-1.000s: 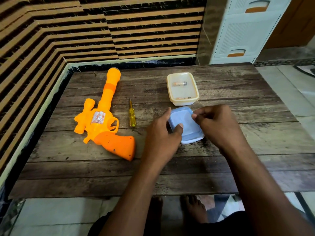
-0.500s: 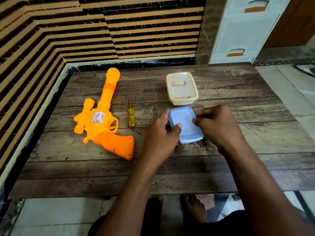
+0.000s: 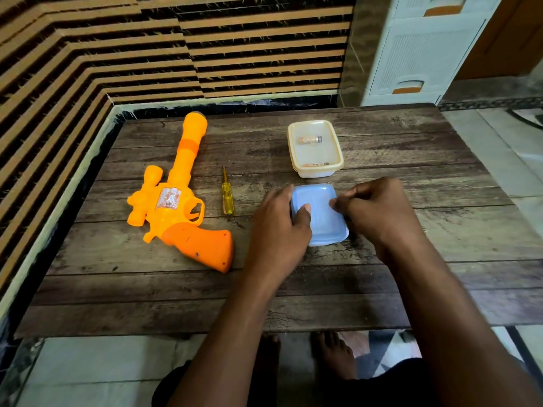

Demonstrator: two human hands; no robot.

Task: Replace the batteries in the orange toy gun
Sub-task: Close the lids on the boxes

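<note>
While both hands grip the blue box (image 3: 323,218), table edge (image 3: 205,330) lies near.

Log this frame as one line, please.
stage: setup | both hands on blue lid | left hand, right hand | toy gun, screwdriver untouched | batteries in open container
</note>
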